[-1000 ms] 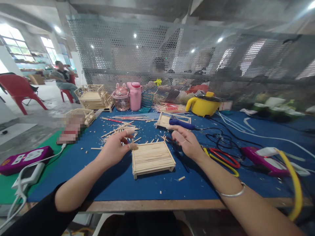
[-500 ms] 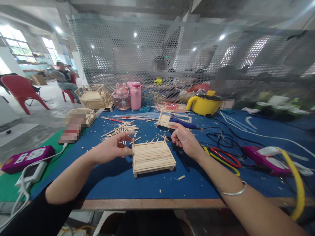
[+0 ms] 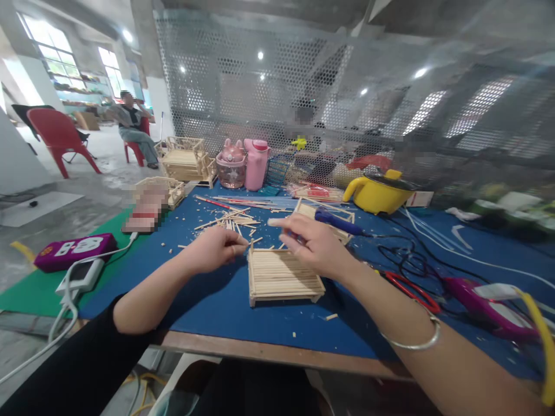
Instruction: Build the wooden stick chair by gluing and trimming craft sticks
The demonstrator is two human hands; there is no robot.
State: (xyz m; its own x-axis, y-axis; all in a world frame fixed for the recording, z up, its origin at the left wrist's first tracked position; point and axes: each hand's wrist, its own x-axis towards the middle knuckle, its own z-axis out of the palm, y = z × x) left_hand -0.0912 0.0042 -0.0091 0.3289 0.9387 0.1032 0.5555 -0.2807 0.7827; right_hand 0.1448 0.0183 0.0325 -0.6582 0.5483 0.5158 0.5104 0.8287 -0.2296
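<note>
1. Right hand (image 3: 318,245) has moved leftward, over the slatted wooden frame (image 3: 281,274), fingers loosely spread.
2. Left hand (image 3: 217,249) presses fingertips together by its far-left corner; whether they pinch anything, I cannot tell.
3. It sits on the blue tabletop (image 3: 208,315).

A white mark (image 3: 65,248) resembling the letter B stands on the purple box (image 3: 102,242).

Daylight from the left windows and ceiling lamps (small, glaring) brighten a wide-angle view, edges stretched.

Hands (image 3: 223,249) above stick frame (image 3: 284,271), perhaps touching
</note>
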